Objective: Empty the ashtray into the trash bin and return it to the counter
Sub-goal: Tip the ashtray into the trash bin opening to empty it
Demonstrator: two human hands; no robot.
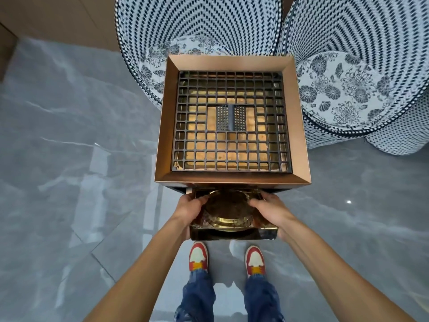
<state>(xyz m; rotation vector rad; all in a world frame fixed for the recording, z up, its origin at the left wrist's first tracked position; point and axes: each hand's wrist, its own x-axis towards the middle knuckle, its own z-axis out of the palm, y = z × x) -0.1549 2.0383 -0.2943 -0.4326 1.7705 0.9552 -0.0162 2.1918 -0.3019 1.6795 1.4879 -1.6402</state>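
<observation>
Gripping ashtray (pixel 233 213) sides: left hand (pixel 188 206), right hand (pixel 270 206)

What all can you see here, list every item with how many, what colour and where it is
Bin stand: one, copper-coloured square frame, centre, standing on the floor.
Grate: one, black grid, set into the top of the stand.
Ashtray: one, gold square tray with a round dish in it, partly out of the slot under the stand's near edge, held at both sides.
Armchairs: two, navy-and-white woven with floral cushions, behind the stand to left and right.
Floor: grey glossy marble-look tiles, all around.
Wall panel: brown, top left.
Left hand: one, gripping the ashtray's left side.
Right hand: one, gripping its right side.
Shoes: two, red and white, below the ashtray.
Jeans: blue, bottom centre.
</observation>
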